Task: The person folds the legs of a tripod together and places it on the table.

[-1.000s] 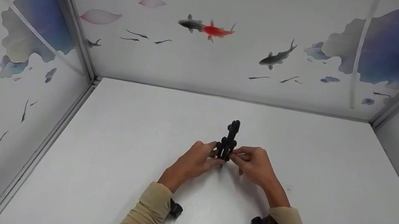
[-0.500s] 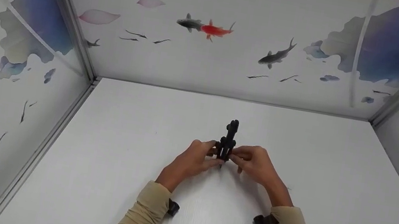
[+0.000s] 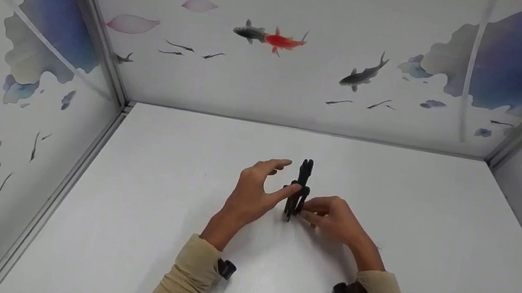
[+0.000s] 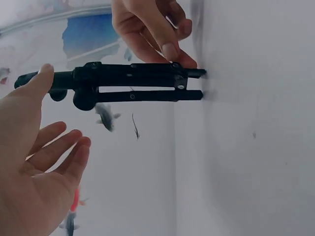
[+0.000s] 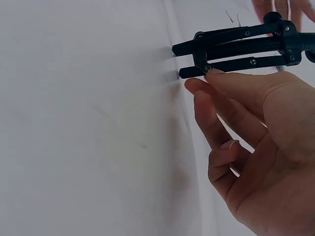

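Observation:
A small black tripod (image 3: 305,173) stands upright on the white table with its legs folded close together. My right hand (image 3: 337,220) pinches the low part of one leg between thumb and forefinger, as the right wrist view of the tripod (image 5: 246,43) shows. Beside the upper part, my left hand (image 3: 250,189) is spread, its thumb lying across the tripod in the head view. In the left wrist view that thumb (image 4: 42,81) overlaps the tripod's top end, and the other fingers stay apart from it. Whether the thumb touches is hard to tell.
The white tabletop (image 3: 174,164) is bounded by a back wall (image 3: 269,95) and side walls printed with fish and petals. Grey metal rails (image 3: 88,14) run along the corners. A small black camera (image 3: 227,269) sits at each wrist.
My left hand has let go of the tripod's lower part and moved up beside its top, fingers spreading. The right hand stays at the leg, slightly lower in the view.

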The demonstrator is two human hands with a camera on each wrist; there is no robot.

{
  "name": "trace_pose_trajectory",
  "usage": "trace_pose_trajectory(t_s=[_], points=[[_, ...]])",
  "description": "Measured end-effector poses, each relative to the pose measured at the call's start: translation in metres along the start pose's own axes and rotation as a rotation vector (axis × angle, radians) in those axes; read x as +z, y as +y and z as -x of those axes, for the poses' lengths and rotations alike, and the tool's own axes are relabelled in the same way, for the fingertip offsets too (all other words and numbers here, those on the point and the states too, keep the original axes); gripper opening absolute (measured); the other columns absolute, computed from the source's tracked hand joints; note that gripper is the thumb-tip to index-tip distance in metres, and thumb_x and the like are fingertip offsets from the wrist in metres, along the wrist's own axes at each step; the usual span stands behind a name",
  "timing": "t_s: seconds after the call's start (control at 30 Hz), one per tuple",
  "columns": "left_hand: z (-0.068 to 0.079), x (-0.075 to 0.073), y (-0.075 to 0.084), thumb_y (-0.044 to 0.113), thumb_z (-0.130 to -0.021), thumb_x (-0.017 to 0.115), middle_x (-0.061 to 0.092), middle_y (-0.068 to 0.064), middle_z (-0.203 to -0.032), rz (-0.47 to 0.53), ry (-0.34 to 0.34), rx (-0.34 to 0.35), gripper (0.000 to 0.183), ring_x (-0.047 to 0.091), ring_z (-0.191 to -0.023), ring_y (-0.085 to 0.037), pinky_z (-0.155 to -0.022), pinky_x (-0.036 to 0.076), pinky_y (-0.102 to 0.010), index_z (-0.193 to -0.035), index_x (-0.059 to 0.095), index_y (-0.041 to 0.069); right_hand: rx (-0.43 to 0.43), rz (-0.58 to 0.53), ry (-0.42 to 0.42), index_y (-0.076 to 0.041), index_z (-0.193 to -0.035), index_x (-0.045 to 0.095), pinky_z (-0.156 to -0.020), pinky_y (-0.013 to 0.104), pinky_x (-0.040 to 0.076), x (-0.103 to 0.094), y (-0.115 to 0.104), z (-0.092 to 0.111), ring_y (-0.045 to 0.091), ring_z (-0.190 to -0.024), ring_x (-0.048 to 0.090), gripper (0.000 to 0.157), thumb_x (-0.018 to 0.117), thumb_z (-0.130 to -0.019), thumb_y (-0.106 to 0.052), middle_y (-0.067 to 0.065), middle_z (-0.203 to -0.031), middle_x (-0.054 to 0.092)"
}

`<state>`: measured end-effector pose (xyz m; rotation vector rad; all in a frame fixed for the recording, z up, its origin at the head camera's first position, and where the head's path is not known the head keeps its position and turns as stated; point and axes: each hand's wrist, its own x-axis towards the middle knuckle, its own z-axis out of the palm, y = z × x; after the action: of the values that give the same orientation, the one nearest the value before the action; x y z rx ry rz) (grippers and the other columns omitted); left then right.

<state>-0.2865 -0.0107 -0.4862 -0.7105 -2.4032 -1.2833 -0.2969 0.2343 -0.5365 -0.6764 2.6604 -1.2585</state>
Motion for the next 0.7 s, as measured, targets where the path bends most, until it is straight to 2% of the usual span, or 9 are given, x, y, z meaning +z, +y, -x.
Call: trace_pose_trajectory(t_s=[0.13, 0.23, 0.33, 0.53, 0.7], points=[[-0.002, 0.002, 0.011, 0.037, -0.094, 0.07, 0.07, 0.006, -0.124, 0.03, 0.104, 0.132, 0.039, 0.065, -0.112, -0.006, -0.095, 0.053, -0.022, -0.13, 0.065, 0.022, -0.026, 0.035, 0.007, -0.022, -0.108, 0.078, -0.074, 0.028, 0.057, 0.001, -0.001, -0.001, 0.01, -0.079, 0.07, 0.017, 0.074, -0.092, -0.017, -0.008, -0.1, 0.077], [-0.002, 0.003, 0.016, 0.03, -0.095, 0.07, 0.071, 0.006, -0.119, 0.039, 0.144, 0.183, 0.033, 0.066, -0.107, -0.006, -0.092, 0.054, -0.02, -0.125, 0.068, 0.018, -0.044, 0.047, 0.011, -0.02, -0.107, 0.078, -0.075, 0.027, 0.057, 0.003, -0.003, -0.001, 0.009, -0.084, 0.071, 0.017, 0.075, -0.091, -0.016, -0.007, -0.099, 0.077], [-0.001, 0.004, 0.02, 0.027, -0.096, 0.07, 0.071, 0.008, -0.119, 0.048, 0.148, 0.197, 0.031, 0.067, -0.105, -0.007, -0.091, 0.055, -0.021, -0.126, 0.068, 0.018, -0.05, 0.057, 0.022, -0.019, -0.106, 0.078, -0.074, 0.027, 0.057, 0.005, -0.006, -0.001, 0.01, -0.087, 0.072, 0.018, 0.077, -0.089, -0.014, -0.005, -0.098, 0.077], [0.0, 0.006, 0.02, 0.024, -0.095, 0.071, 0.07, 0.009, -0.122, 0.064, 0.138, 0.174, 0.035, 0.068, -0.105, -0.008, -0.091, 0.055, -0.022, -0.13, 0.065, 0.019, -0.042, 0.128, 0.051, -0.023, -0.104, 0.079, -0.074, 0.027, 0.055, 0.006, -0.012, -0.001, 0.008, -0.087, 0.071, 0.018, 0.077, -0.089, -0.012, -0.008, -0.095, 0.077], [-0.002, 0.006, 0.02, 0.022, -0.095, 0.071, 0.071, 0.008, -0.12, 0.105, 0.167, 0.184, 0.035, 0.069, -0.103, -0.008, -0.089, 0.057, -0.023, -0.129, 0.066, 0.018, -0.052, 0.182, 0.068, -0.025, -0.1, 0.08, -0.074, 0.027, 0.055, 0.005, -0.014, -0.001, 0.004, -0.083, 0.069, 0.016, 0.077, -0.089, -0.014, -0.011, -0.092, 0.077]])
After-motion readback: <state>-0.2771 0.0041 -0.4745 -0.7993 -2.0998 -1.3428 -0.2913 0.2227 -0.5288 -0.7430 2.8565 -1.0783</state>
